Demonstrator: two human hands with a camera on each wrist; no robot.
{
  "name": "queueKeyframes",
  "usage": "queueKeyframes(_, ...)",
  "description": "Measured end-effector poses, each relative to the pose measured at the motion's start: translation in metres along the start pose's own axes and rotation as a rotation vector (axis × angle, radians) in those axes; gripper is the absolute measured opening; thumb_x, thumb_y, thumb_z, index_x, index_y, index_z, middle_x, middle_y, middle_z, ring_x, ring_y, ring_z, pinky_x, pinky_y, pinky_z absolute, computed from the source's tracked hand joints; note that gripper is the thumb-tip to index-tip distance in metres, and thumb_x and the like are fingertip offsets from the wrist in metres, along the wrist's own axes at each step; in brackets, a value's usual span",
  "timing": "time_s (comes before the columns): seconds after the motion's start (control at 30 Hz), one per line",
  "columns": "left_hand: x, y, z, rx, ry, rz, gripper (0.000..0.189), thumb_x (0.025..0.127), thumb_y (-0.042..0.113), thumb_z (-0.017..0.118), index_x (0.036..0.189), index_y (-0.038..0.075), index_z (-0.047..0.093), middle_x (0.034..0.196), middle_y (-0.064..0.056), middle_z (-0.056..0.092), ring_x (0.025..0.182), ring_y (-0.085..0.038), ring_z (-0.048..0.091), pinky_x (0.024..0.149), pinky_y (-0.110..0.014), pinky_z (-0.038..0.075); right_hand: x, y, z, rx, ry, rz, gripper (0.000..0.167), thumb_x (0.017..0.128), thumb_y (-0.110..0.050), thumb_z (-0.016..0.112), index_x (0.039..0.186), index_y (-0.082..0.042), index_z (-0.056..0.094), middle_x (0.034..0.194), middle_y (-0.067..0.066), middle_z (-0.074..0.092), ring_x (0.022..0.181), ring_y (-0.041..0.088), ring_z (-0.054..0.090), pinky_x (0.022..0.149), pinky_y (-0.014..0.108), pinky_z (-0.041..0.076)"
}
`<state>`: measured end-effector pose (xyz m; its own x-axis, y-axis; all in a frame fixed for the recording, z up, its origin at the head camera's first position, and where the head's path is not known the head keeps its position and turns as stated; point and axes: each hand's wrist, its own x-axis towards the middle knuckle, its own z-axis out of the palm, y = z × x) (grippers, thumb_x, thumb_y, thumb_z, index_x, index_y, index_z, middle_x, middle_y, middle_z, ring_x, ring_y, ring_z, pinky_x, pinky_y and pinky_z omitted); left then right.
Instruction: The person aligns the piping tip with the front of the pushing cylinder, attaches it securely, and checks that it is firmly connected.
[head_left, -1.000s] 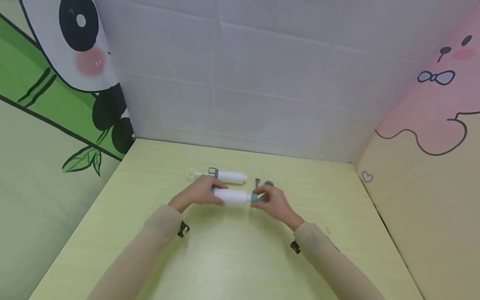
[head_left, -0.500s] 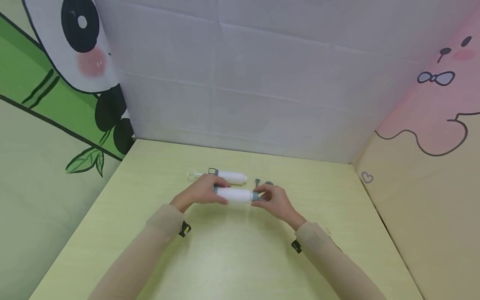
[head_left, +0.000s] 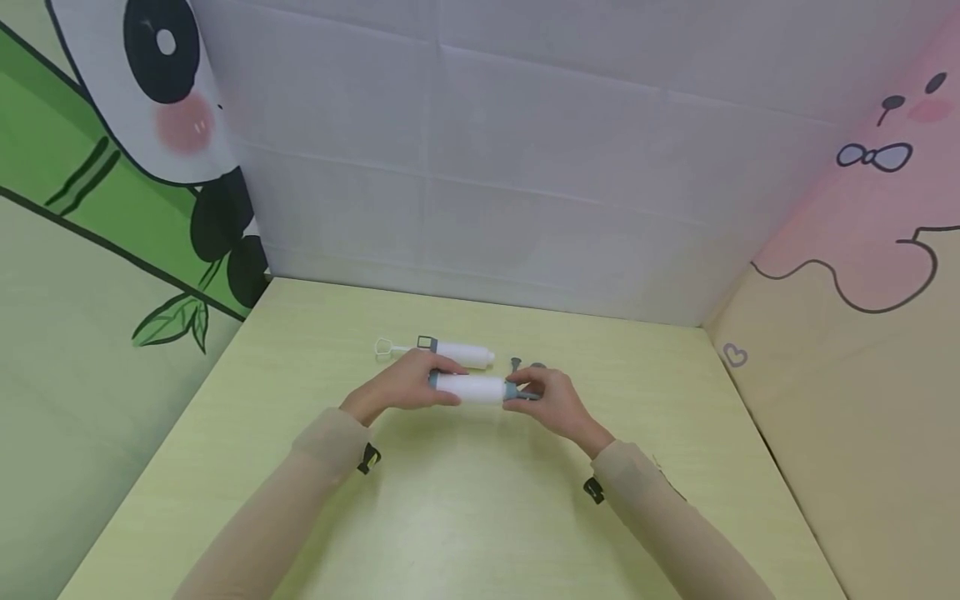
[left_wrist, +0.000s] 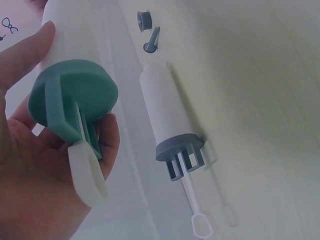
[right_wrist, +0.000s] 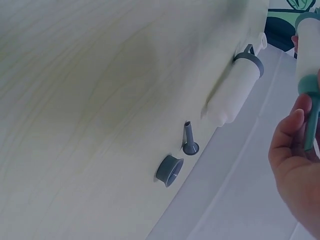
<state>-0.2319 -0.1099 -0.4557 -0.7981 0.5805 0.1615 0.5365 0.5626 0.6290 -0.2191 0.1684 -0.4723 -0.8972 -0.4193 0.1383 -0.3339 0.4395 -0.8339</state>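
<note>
A white-barrelled sausage stuffer [head_left: 471, 388] is held sideways over the table between both hands. My left hand [head_left: 408, 382] grips its left end, thumb and fingers round the barrel. In the left wrist view, its teal end cap [left_wrist: 75, 92] has finger loops, and a white plunger handle [left_wrist: 89, 175] sticks out through it. At the other end, my right hand [head_left: 553, 406] pinches a teal nozzle [right_wrist: 312, 122] by its flared base. That base sits against the barrel's end, and the slim tube points right, back under the palm.
Behind the hands lies a second white stuffer [head_left: 463, 354] with a grey end cap and its plunger drawn out. To its right are a loose grey nozzle [right_wrist: 190, 142] and a grey ring [right_wrist: 169, 171]. A white cloth wall [head_left: 480, 225] rises at the table's back edge.
The left hand has shifted slightly right with the barrel. The white neck that showed between barrel and nozzle is now covered, and more of the nozzle's tube shows.
</note>
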Motion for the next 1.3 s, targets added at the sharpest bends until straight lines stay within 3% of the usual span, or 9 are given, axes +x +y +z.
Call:
queueKeyframes(0.27,0.001,0.002,0.0,-0.009,0.003,-0.005,0.038,0.076,0.026,0.082,0.11,0.015,0.072,0.103,0.005,0.067,0.09,-0.015,0.058,0.078,-0.033,0.046,0.002,-0.001,-0.005,-0.023,-0.055,-0.032,0.028,0.088,-0.022,0.071,0.108,-0.002,0.07,0.095,0.005,0.065,0.078,0.022,0.065,0.067,0.032,0.053)
queueKeyframes(0.53,0.001,0.006,-0.001,-0.019,0.001,0.008,0.037,0.077,0.027,0.081,0.11,0.014,0.071,0.105,0.003,0.066,0.092,-0.017,0.058,0.08,-0.035,0.047,0.005,0.004,0.002,0.054,-0.043,0.073,0.035,0.1,-0.033,0.05,0.107,-0.004,0.069,0.076,0.005,0.068,0.069,0.034,0.065,0.06,0.046,0.05)
queueKeyframes(0.63,0.001,0.006,-0.002,-0.023,-0.004,0.007,0.038,0.077,0.027,0.081,0.111,0.014,0.071,0.105,0.003,0.066,0.093,-0.017,0.057,0.08,-0.036,0.046,0.005,0.002,0.002,0.076,-0.052,0.088,0.044,0.103,-0.034,0.041,0.116,0.0,0.065,0.079,0.01,0.069,0.068,0.032,0.065,0.061,0.046,0.05)
queueKeyframes(0.73,0.0,0.006,-0.002,-0.032,-0.013,0.006,0.038,0.077,0.027,0.081,0.111,0.013,0.071,0.105,0.003,0.066,0.092,-0.017,0.057,0.08,-0.035,0.046,0.004,-0.003,-0.002,0.111,-0.092,0.091,0.048,0.105,-0.033,0.036,0.127,0.004,0.056,0.093,0.015,0.066,0.074,0.036,0.065,0.065,0.048,0.051)
queueKeyframes(0.87,0.0,0.006,-0.002,-0.039,-0.017,0.003,0.038,0.077,0.028,0.08,0.111,0.013,0.071,0.105,0.003,0.066,0.092,-0.017,0.057,0.08,-0.035,0.046,0.001,-0.013,-0.008,0.174,-0.171,0.101,0.041,0.1,-0.022,0.052,0.133,0.002,0.043,0.11,0.021,0.058,0.084,0.041,0.064,0.07,0.052,0.051)
queueKeyframes(0.97,0.0,0.005,-0.003,-0.039,-0.012,0.007,0.038,0.078,0.028,0.08,0.111,0.014,0.071,0.105,0.003,0.066,0.092,-0.017,0.057,0.079,-0.035,0.046,-0.002,-0.021,-0.01,0.185,-0.196,0.068,0.043,0.091,-0.01,0.065,0.126,0.002,0.043,0.114,0.024,0.055,0.09,0.039,0.063,0.07,0.052,0.051)
queueKeyframes(1.07,0.0,0.005,-0.003,-0.045,-0.008,0.013,0.038,0.077,0.028,0.081,0.111,0.014,0.071,0.104,0.003,0.066,0.091,-0.017,0.057,0.079,-0.035,0.046,-0.001,-0.017,-0.01,0.178,-0.189,-0.009,0.037,0.086,-0.001,0.069,0.116,0.004,0.048,0.113,0.022,0.053,0.093,0.033,0.061,0.067,0.047,0.052)
queueKeyframes(1.17,0.0,0.005,-0.003,-0.05,-0.007,0.015,0.038,0.077,0.029,0.081,0.111,0.014,0.071,0.104,0.003,0.066,0.091,-0.017,0.057,0.079,-0.035,0.046,0.001,-0.009,-0.009,0.136,-0.16,-0.055,0.029,0.085,-0.002,0.071,0.109,0.003,0.056,0.109,0.016,0.058,0.09,0.031,0.062,0.068,0.041,0.053)
queueKeyframes(1.3,0.0,0.006,-0.004,-0.049,-0.003,0.016,0.038,0.077,0.028,0.081,0.11,0.013,0.071,0.104,0.003,0.066,0.091,-0.017,0.057,0.079,-0.035,0.047,0.004,-0.002,-0.01,0.09,-0.137,-0.02,0.023,0.089,-0.016,0.069,0.106,-0.002,0.064,0.099,0.008,0.065,0.084,0.028,0.065,0.074,0.043,0.052)
